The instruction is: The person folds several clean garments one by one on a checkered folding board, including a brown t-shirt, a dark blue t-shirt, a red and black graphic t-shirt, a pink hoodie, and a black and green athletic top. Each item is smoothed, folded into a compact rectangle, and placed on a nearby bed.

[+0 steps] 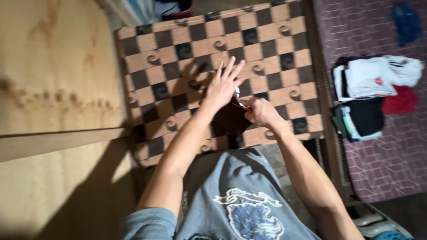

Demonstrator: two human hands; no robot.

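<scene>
Your left hand [223, 84] lay flat and open, fingers spread, pressing down on a dark maroon cloth [229, 119] that sat on the checkered brown-and-tan mat [178, 53], near the mat's edge closest to you and a little right of its middle. Your right hand [259, 112] was closed, pinching the cloth's upper right edge, where a small red and white bit showed between your fingers; what that bit was, you could not tell from the blur. Off the mat's right edge, on a purple patterned surface [391, 155], stood a stack of folded clothes [369, 95] in white, black and red, well apart from your hands. A pale plywood board [53, 89] ran along the mat's left edge.
</scene>
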